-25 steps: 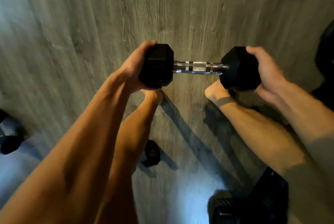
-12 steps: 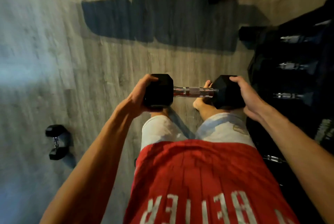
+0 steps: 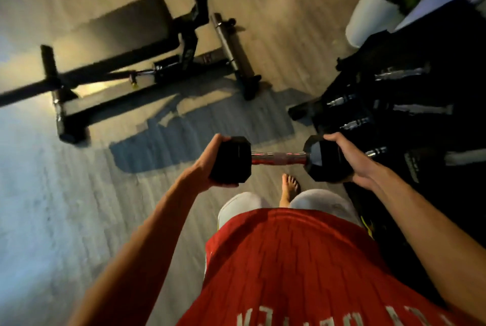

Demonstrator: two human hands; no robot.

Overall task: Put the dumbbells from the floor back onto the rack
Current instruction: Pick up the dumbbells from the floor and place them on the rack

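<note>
Dumbbell (image 3: pixel 280 158) is held level above the floor (image 3: pixel 79 194), one end cupped by each of left hand (image 3: pixel 210 165) and right hand (image 3: pixel 349 160). Rack (image 3: pixel 410 120) is seen just right of it; open floor lies left, bounded far by bench (image 3: pixel 126 36).

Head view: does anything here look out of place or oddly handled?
The dumbbell is carried by its two black heads, the left hand and right hand each cupping one, while the chrome handle stays bare. The person's foot below it is bare. The rack at right looks orderly, though blurred.
</note>
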